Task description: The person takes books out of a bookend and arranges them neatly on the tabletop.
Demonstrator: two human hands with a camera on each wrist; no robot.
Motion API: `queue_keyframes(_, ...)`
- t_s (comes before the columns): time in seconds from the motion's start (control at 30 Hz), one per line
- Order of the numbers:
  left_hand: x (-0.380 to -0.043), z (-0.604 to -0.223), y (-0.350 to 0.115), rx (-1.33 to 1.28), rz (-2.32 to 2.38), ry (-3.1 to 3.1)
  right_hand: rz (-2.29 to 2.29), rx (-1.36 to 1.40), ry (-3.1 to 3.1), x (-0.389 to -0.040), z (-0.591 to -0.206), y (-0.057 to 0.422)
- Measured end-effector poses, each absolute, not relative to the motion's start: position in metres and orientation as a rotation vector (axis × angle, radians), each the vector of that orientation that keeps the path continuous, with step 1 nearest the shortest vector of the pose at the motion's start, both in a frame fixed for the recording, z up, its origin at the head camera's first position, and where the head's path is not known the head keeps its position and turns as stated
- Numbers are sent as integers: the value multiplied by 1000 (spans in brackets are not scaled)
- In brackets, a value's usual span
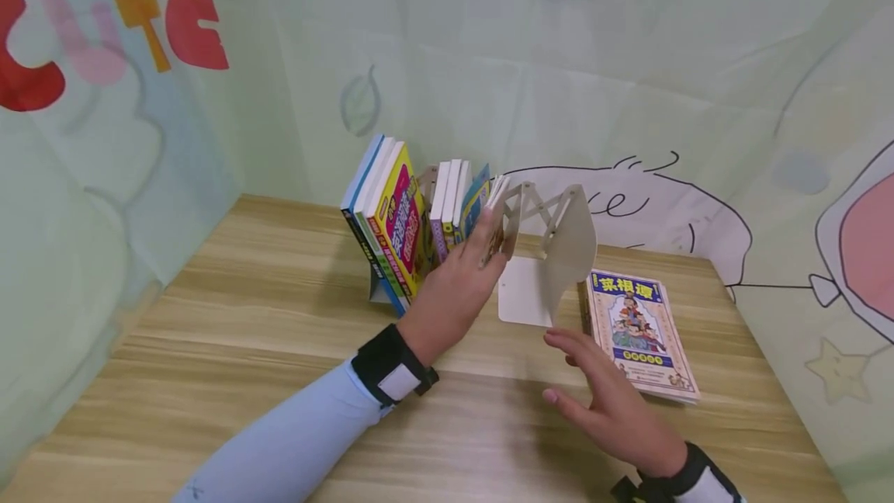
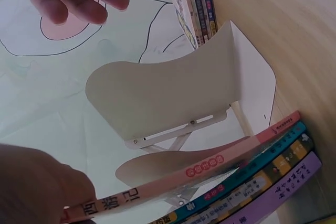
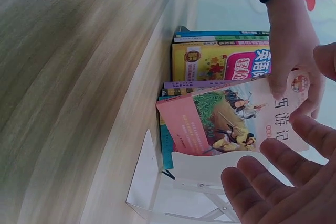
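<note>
My left hand [image 1: 450, 297] holds a pink picture-cover book [image 3: 205, 114] by its upper end, thumb on the front cover in the right wrist view. The book leans in an expandable beige metal book stand [image 1: 574, 247], beside a teal book [image 2: 212, 195], a yellow-patterned one and a purple one [image 2: 278, 190]. In the head view the hand hides most of the pink book. My right hand [image 1: 615, 402] hovers over the table in front of the stand's right end, fingers spread and holding nothing.
Taller books with a yellow cover [image 1: 401, 227] stand in the stand's left section. A stack of books [image 1: 639, 332] lies flat on the wooden table [image 1: 265, 317], right of the stand. A printed cloth wall [image 1: 447, 60] rises behind the table and along its sides.
</note>
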State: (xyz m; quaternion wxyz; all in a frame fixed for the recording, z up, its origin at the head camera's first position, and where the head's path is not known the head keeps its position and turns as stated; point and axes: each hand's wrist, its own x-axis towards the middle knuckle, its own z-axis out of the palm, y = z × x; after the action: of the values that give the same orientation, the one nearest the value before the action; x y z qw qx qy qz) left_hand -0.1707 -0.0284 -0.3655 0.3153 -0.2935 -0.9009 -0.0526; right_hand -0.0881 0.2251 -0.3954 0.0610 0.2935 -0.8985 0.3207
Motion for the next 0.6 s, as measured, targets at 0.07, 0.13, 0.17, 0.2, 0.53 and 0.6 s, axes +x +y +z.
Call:
queue_keyframes(0.07,-169,-366,-28,-772,-184,-2389,940,898,-2708,-88,-396,225)
queue_keyframes(0.13,-167,-366,-28,-770,-215,-2397,918,901,-2703,-87,-397,225)
queue_keyframes(0.17,-166,-366,-28,-768,-222,-2397,917,901,-2703,-87,-397,226)
queue_keyframes(0.2,-165,-366,-28,-764,-226,-2396,914,903,-2700,-87,-397,226)
queue_keyframes(0.53,-158,-371,-35,-773,-256,-2364,919,878,-2735,-88,-397,230)
queue_keyframes(0.6,-159,-374,-38,-776,-285,-2352,928,865,-2752,-87,-397,231)
